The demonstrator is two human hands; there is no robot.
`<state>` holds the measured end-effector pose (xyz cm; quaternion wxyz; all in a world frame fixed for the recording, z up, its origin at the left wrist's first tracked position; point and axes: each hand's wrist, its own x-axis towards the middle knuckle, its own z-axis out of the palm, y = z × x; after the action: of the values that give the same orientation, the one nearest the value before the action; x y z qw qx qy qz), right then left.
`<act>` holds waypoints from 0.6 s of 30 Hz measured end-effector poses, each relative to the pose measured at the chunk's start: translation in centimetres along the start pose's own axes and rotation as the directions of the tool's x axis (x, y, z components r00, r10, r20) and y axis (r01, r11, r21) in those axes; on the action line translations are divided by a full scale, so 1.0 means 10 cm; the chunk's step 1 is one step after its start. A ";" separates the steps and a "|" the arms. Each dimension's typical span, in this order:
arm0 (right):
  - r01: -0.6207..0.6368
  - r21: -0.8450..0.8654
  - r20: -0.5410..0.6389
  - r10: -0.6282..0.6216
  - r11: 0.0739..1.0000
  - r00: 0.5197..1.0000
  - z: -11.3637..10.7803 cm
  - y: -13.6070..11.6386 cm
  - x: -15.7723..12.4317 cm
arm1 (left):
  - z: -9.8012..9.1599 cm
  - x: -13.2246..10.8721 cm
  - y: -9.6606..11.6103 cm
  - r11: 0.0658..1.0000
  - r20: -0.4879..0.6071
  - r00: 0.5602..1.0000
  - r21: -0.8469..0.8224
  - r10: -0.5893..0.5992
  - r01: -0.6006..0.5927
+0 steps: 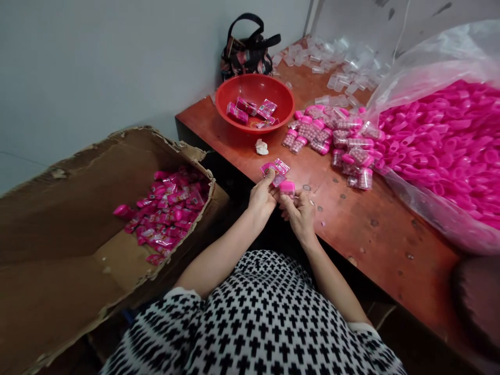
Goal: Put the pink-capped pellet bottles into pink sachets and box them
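Note:
Near the table's front edge, my left hand [263, 200] is closed on a shiny pink printed wrapper [278, 169], thumb on top. Right beside it, my right hand [300, 214] grips a small jar with a pink cap [287, 187]; fingers hide most of its body. The two hands almost touch. Beyond them on the table lies a pile of small clear jars [312, 130] with pink caps and pale pink beads inside. A red bowl [222, 107] holds several pink printed wrappers [247, 105].
At left stands a torn-edged cardboard box [50, 224] with many pink wrapped jars [167, 208]. A plastic bag [425, 57] of pink caps [449, 146] covers the table's right. Clear empty jars [344, 78], a dark handbag [250, 57] and a crumpled white scrap [261, 147] are further back.

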<state>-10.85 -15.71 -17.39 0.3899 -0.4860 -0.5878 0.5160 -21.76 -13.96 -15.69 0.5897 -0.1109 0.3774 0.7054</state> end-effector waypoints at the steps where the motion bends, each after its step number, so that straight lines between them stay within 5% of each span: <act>1: 0.004 0.002 -0.006 -0.004 1.000 1.000 -0.01 0.01 0.00 | 0.00 -0.01 -0.01 1.000 0.006 1.000 0.007 0.003 -0.003; 15: -0.036 0.098 0.006 0.035 0.995 0.999 -0.11 0.03 0.07 | 0.03 -0.07 -0.07 0.987 0.107 0.991 0.125 0.084 -0.097; 18: -0.009 0.229 -0.105 0.034 0.973 0.994 -0.18 -0.01 0.14 | 0.00 -0.06 -0.02 0.972 0.136 0.985 0.197 0.102 -0.128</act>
<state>-9.48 -13.96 -17.10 0.4687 -0.4718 -0.4972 0.5573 -21.38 -14.42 -15.46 0.5785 0.0169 0.4162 0.7012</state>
